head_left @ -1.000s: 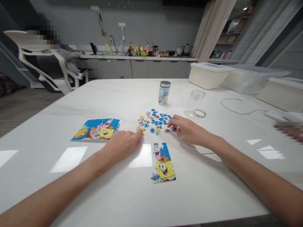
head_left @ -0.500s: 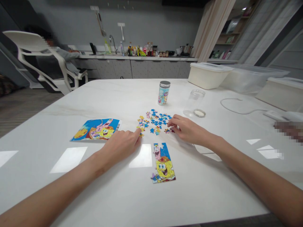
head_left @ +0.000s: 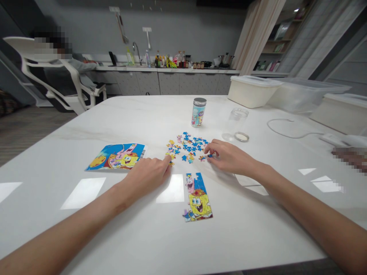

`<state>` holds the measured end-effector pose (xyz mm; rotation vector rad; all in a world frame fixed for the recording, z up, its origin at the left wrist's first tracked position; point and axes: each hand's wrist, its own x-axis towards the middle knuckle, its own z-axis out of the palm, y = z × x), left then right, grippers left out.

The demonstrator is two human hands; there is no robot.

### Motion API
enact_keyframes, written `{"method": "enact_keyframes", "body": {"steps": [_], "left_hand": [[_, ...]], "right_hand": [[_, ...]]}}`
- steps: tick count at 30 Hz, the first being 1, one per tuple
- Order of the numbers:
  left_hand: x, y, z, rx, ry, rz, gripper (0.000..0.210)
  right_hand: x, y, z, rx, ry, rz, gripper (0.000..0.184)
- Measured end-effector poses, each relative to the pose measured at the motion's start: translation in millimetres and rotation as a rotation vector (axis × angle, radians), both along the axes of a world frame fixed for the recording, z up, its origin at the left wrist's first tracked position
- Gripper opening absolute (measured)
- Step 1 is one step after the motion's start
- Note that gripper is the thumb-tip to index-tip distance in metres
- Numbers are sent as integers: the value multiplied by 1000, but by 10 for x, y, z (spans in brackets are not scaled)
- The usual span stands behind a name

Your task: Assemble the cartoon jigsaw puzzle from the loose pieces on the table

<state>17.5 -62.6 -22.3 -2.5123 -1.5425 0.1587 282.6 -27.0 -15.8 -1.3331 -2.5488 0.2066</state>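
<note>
My right hand [head_left: 226,154] is at the right side of a pile of loose jigsaw pieces [head_left: 193,147], with a small blue jigsaw piece [head_left: 210,156] pinched between thumb and fingers. My left hand [head_left: 150,170] rests on the table at the pile's left edge. Its fingers are curled, and the index fingertip touches yellow jigsaw pieces [head_left: 172,157]; anything under the fingers is hidden. Nearer to me lies a joined puzzle section [head_left: 198,198] showing a yellow cartoon sponge and a pink figure, with a notched upper edge. The picture sheet [head_left: 116,156] lies beyond my left wrist.
A printed tin [head_left: 197,113] stands behind the pile. To its right are a clear jar [head_left: 237,119] and a round lid [head_left: 241,136]. Lidded boxes [head_left: 252,91] and a white cable [head_left: 286,133] occupy the right side. A person sits in a white chair [head_left: 74,72] at back left.
My right hand's fingers have shifted slightly, and a blue piece now shows between them. A patterned piece beside them is more exposed. My left hand has stayed still.
</note>
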Motion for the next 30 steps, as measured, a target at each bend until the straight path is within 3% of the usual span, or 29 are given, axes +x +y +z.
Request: {"method": "enact_keyframes", "body": {"steps": [10, 21, 30], "left_hand": [[3, -2, 12, 2, 18, -5, 36], [18, -19, 50, -13, 36, -1, 34], [19, -14, 35, -8, 36, 4, 31]], "right_hand": [[-27, -8, 2, 7, 10, -3, 10], [-30, 16, 9, -61, 167, -67, 24], [-70, -3, 44, -75, 187, -76, 12]]}}
